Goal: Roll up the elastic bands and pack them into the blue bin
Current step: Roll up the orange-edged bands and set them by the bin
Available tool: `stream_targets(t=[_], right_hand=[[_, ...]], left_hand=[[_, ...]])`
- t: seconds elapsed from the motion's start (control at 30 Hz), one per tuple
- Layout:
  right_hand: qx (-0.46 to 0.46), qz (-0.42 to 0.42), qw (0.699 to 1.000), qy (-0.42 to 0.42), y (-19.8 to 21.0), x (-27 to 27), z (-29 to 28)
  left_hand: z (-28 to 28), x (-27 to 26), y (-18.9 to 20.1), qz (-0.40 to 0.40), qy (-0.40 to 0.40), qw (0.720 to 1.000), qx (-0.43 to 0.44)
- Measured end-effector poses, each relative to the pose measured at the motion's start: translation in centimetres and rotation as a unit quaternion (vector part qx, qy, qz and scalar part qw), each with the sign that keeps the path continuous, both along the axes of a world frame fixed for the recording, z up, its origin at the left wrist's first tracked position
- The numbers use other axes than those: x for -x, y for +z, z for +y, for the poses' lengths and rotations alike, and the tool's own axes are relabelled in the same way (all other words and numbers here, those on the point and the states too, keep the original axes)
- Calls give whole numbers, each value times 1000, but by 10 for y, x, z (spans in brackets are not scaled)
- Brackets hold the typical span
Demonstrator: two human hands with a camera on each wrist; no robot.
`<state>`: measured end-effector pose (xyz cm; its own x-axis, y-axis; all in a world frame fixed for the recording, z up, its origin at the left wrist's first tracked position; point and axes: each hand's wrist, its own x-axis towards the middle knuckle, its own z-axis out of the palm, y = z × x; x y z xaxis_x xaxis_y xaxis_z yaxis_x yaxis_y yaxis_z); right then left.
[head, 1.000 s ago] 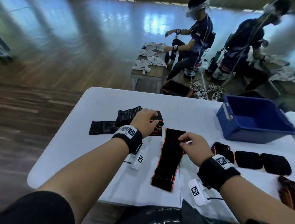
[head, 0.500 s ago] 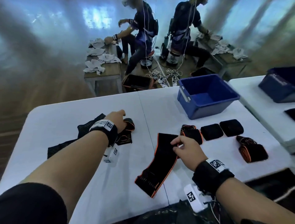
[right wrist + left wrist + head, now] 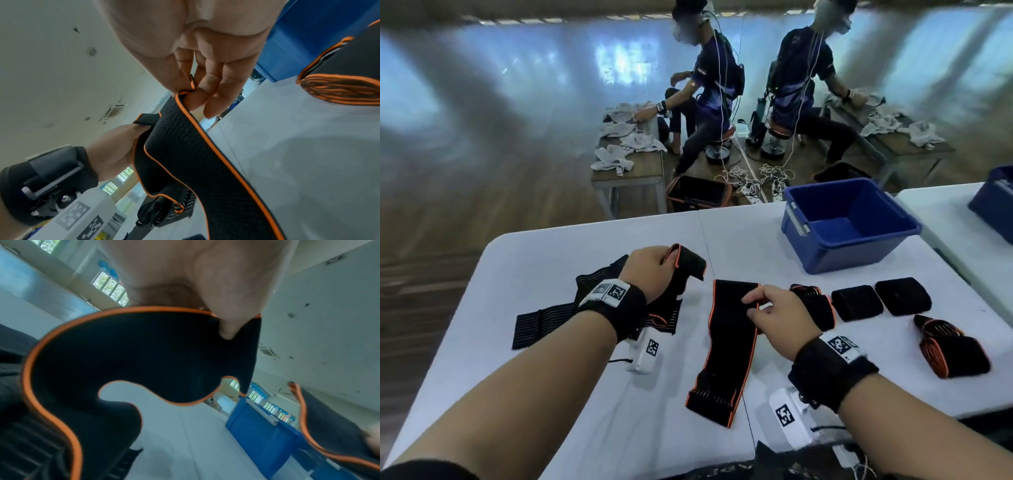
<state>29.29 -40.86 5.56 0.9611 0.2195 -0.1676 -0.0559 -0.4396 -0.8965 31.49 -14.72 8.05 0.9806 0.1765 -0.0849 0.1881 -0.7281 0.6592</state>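
Note:
My left hand (image 3: 667, 255) grips the end of a black, orange-edged elastic band (image 3: 686, 263) and holds it lifted off the white table (image 3: 585, 428); in the left wrist view the thumb (image 3: 228, 324) presses into this band (image 3: 144, 353). My right hand (image 3: 751, 306) pinches the right edge of a second such band (image 3: 727, 346) that lies flat and unrolled at the table's middle; the right wrist view shows the fingers (image 3: 197, 97) on its orange edge (image 3: 185, 97). The blue bin (image 3: 849, 222) stands at the far right, with nothing visible inside.
Rolled bands lie in a row right of my right hand: one orange-edged (image 3: 816, 305), two plain black (image 3: 856, 303) (image 3: 902, 296), another orange-edged (image 3: 952, 347). A flat striped black band (image 3: 544, 322) lies at the left. Two seated people work beyond the table.
My left hand has lifted the band end up off the table. My right hand keeps its pinch on the flat band. The head view has swung, so the bin appears further left.

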Motion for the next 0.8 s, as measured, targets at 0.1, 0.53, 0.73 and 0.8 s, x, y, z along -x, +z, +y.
stream_targets(t=[0.1,0.53,0.73,0.8], right_hand=[[-22,-10,999,28,7,-4,9],[-137,-102,985,17,57,-34,20],[-211,-116,971,8,83,-44,10],[-209,-121,970,14,85,-40,7]], left_hand=[[-7,6,7,-42,10,998,-53],[-57,33,68,-127,63,971,193],[-66,28,86,-176,93,969,149],[-66,24,92,-193,128,961,150]])
